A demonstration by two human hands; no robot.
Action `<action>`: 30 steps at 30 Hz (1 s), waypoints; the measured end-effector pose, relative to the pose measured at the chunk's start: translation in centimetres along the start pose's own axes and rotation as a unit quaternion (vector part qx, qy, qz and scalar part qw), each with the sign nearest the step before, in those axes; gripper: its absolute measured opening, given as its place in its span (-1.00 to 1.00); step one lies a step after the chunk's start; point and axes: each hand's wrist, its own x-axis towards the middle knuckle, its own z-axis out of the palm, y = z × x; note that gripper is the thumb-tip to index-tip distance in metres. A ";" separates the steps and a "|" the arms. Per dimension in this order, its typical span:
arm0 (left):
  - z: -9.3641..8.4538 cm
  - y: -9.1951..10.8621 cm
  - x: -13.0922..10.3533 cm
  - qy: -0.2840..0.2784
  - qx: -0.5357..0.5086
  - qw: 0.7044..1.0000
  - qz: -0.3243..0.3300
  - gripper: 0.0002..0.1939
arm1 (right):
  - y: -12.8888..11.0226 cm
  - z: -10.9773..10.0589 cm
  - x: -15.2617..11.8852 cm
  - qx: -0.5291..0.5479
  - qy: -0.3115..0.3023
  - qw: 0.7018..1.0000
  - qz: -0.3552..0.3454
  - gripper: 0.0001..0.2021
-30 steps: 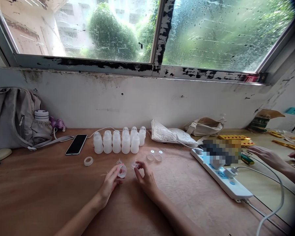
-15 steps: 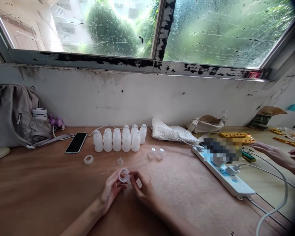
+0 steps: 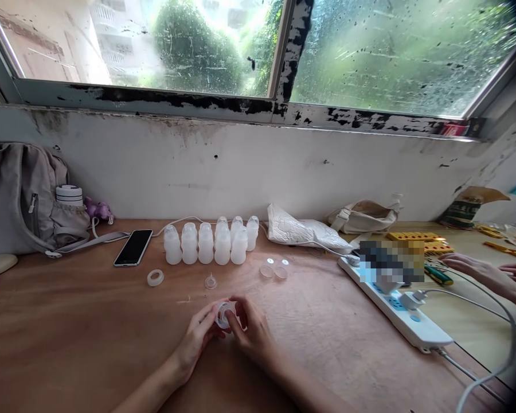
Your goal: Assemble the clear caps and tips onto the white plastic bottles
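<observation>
My left hand [image 3: 198, 332] is closed round the side of a whitish translucent bottle collar ring [image 3: 220, 322], held just above the table. My right hand [image 3: 251, 330] meets it from the other side, thumb over the opening and fingers round the far rim. A clear bottle nipple [image 3: 227, 315] appears to sit inside the ring under that thumb, partly hidden. Beyond the hands, another clear nipple [image 3: 210, 281] stands on the table, with a loose collar ring [image 3: 155, 278] to its left. Two clear round discs [image 3: 266, 272] lie to the right, small white pieces behind them.
Several frosted baby bottles [image 3: 206, 246] stand in rows near the wall. A phone [image 3: 133, 248] and grey backpack [image 3: 21, 201] are left. Rightward are a white pouch [image 3: 301, 228], a power strip [image 3: 395, 304] with cables, a screwdriver [image 3: 439, 276] and another person's hands [image 3: 481, 272].
My right hand has brought the nipple from beside the ring to its opening, thumb now over it. Both hands and ring have shifted slightly right. The other person's hand has moved a little.
</observation>
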 end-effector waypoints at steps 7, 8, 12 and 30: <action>0.1 -0.2 -0.2 0.008 0.016 1.000 -0.006 -0.54 | -0.3 0.0 0.0 0.006 0.000 1.000 0.010 -0.86; 0.0 -0.3 -0.2 0.009 0.013 1.000 -0.007 -0.53 | -0.3 0.0 0.0 0.009 0.003 1.000 0.017 -0.85; -0.3 -0.5 -0.1 0.003 0.006 1.000 -0.008 -0.54 | -0.2 0.1 0.2 0.021 -0.001 0.999 0.037 -0.89; -0.8 -0.1 -0.2 0.093 0.300 0.947 0.068 -0.64 | -1.0 -0.4 0.8 0.171 -0.081 0.976 0.110 -0.85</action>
